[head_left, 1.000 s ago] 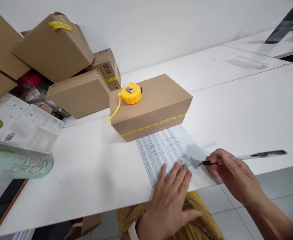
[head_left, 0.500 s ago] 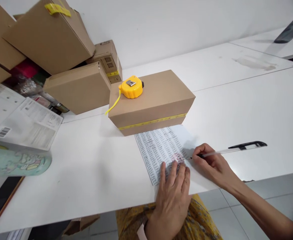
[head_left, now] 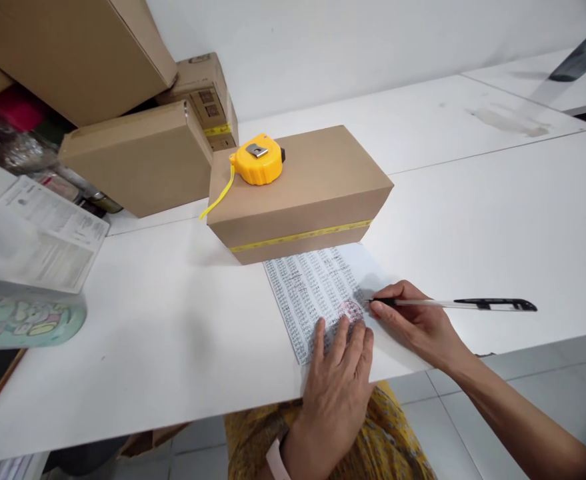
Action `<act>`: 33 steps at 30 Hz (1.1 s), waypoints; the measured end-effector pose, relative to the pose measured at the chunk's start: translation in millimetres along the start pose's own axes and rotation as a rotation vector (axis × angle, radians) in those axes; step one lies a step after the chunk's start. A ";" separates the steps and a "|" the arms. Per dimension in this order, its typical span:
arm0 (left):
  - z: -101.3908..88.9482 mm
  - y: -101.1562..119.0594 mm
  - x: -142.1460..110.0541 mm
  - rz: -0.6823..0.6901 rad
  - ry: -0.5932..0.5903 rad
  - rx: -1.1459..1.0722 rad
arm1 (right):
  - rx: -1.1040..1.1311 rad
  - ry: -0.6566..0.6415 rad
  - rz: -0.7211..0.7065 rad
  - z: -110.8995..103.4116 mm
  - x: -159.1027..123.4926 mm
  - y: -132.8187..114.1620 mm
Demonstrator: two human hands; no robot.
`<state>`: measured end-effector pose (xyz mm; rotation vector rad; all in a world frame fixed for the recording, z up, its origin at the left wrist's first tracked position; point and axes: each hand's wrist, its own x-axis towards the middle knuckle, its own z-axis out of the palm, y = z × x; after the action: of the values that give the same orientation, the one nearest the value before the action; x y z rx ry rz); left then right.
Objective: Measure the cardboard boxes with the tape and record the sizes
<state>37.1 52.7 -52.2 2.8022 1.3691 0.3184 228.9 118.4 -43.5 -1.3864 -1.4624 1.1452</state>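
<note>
Paper [head_left: 315,290] is best pinned at six o'clock by the flat left hand [head_left: 337,387], pen [head_left: 465,304] pinched in the right hand [head_left: 423,327].

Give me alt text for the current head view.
The right hand holds a pen at a densely written sheet, while the left hand rests on it. Beyond, a yellow tape measure sits atop a cardboard box.

No words can be read; the script [head_left: 300,293] on the sheet [head_left: 320,293] under the left grip [head_left: 337,387] is too small.
</note>
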 end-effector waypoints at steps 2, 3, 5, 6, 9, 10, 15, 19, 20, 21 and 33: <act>0.7 0.1 0.4 -0.001 0.014 0.014 | -0.024 0.005 0.002 0.8 -0.9 3.6; 0.8 0.1 0.8 0.000 0.025 0.025 | -0.049 0.013 -0.015 1.0 -1.3 4.7; 0.8 0.0 1.4 -0.002 0.043 0.051 | -0.110 0.022 -0.071 1.0 -1.6 5.2; 0.6 -0.1 1.7 -0.002 0.051 0.062 | -0.138 0.021 -0.100 0.8 -1.5 4.9; 0.1 -0.4 1.8 -0.002 0.072 0.077 | -0.189 0.007 -0.158 0.2 -0.8 3.9; -0.1 -0.4 1.6 -0.003 0.074 0.080 | -0.197 0.005 -0.168 0.0 -0.7 4.1; -0.9 -0.7 1.1 -0.001 0.060 0.084 | -0.243 -0.008 -0.183 -0.9 -1.1 6.7; -0.5 -1.9 1.6 -0.003 0.057 0.088 | -0.262 -0.020 -0.198 -1.7 -1.1 9.0; -0.3 -2.2 1.6 -0.002 0.055 0.089 | -0.263 -0.020 -0.204 -1.8 -0.9 9.6; -0.1 -2.4 1.5 0.000 0.053 0.091 | -0.265 -0.021 -0.208 -1.7 -0.8 10.2; -2.7 -1.3 0.0 0.008 0.028 0.112 | -0.292 -0.038 -0.207 -1.6 -2.1 9.0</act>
<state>35.6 53.3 -49.7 2.9034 1.4256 0.2910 233.1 116.3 -51.6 -1.3713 -1.8089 0.8565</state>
